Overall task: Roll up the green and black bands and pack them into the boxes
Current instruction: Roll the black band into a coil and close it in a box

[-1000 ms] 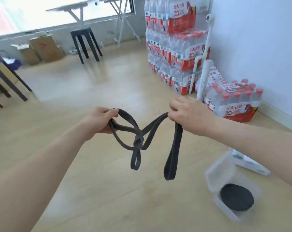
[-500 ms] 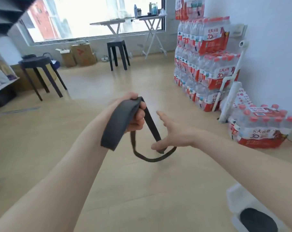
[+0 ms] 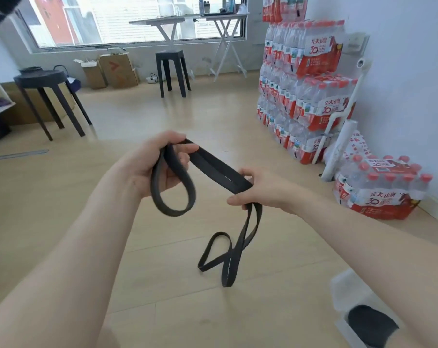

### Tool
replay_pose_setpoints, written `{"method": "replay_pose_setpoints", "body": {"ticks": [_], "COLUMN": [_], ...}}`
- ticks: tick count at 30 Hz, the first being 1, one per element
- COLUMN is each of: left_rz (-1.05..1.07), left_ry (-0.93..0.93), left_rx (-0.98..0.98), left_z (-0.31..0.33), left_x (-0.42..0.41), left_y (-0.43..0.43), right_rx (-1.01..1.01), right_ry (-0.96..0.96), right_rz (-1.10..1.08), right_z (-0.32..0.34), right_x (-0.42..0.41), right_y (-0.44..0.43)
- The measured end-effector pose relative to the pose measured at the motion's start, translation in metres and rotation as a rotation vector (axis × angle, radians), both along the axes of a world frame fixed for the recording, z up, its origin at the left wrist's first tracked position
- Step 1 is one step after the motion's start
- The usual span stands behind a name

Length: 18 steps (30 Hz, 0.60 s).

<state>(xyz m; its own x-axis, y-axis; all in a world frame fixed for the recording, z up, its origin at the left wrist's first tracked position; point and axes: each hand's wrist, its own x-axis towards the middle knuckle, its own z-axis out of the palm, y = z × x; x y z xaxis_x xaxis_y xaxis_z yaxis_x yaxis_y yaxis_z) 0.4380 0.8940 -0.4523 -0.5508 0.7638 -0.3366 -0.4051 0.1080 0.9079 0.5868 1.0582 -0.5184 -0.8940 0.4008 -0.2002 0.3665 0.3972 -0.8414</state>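
Note:
I hold a long black band [image 3: 221, 169] stretched between both hands above the floor. My left hand [image 3: 150, 164] grips one end, and a loop of the band hangs below its palm. My right hand [image 3: 258, 189] pinches the doubled strap, and the rest hangs down from it in a twisted loop. At the bottom right a clear plastic box [image 3: 348, 292] stands open on the floor with a rolled black band [image 3: 371, 325] inside; my right forearm covers part of it. No green band is in view.
Stacked packs of water bottles [image 3: 303, 89] line the right wall, with one more pack [image 3: 381, 189] on the floor and a white pipe stand [image 3: 341, 149] beside it. Black stools [image 3: 172, 69] [image 3: 49, 96], cardboard boxes [image 3: 112, 69] and folding tables stand by the window.
The right hand, open half a second ago, has closed on the strap. The band now runs out between both hands, with a long loop hanging below the right hand.

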Motion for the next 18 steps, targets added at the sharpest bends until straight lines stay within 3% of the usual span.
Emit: {"method": "replay_pose_setpoints", "body": {"ticks": [4, 8, 14, 16, 18], "left_rz": [-0.048, -0.051, 0.146, 0.213, 0.185], "left_ry": [0.417, 0.503, 0.453, 0.47, 0.551], "left_rx": [-0.236, -0.222, 0.027, -0.015, -0.212], "left_z": [-0.002, 0.004, 0.016, 0.009, 0.002], "left_x": [-0.01, -0.003, -0.001, -0.01, -0.021], "left_y": [-0.013, -0.019, -0.024, -0.029, -0.038], "right_rx": [0.428, 0.636, 0.316, 0.3, 0.244], "right_ry": [-0.087, -0.134, -0.316, -0.306, -0.248], "right_rz": [-0.102, -0.115, 0.003, 0.015, -0.007], "right_z": [-0.001, -0.003, -0.023, -0.015, -0.001], "right_x": [0.009, 0.008, 0.008, 0.009, 0.011], "right_y": [0.025, 0.031, 0.025, 0.026, 0.027]}}
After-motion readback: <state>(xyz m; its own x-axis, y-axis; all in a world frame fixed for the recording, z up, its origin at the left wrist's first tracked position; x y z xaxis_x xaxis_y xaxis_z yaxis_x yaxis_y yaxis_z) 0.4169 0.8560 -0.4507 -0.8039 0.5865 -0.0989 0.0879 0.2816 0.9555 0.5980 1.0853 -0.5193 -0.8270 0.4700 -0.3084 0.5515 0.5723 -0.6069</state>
